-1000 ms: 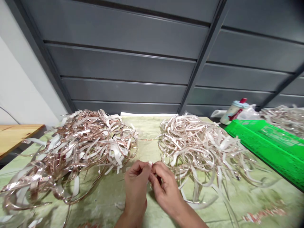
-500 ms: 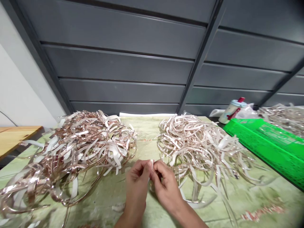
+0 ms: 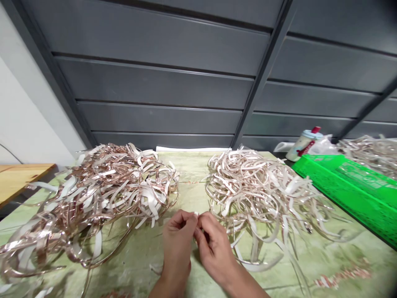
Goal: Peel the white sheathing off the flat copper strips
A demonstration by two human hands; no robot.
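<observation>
Close together at the front middle of the table, my left hand (image 3: 177, 240) and my right hand (image 3: 216, 248) meet at the fingertips. Both are closed in a pinch on a thin white strip (image 3: 196, 214), of which only a small tip shows; the fingers hide the rest. Left of my hands lies a tangled heap of shiny rose-gold and white strips (image 3: 108, 182). A second heap of paler, looped strips (image 3: 251, 182) spreads to the right, some of its ends reaching close to my right hand.
A green plastic basket (image 3: 347, 186) stands at the right edge, with a lidded cup (image 3: 302, 145) behind it. More strips (image 3: 372, 151) lie beyond. Small scraps (image 3: 343, 276) are scattered at the front right of the green table (image 3: 192, 194). A grey panelled wall (image 3: 161, 78) rises behind.
My fingertips have shifted slightly down and left, and less of the white strip shows between them. Both heaps look the same.
</observation>
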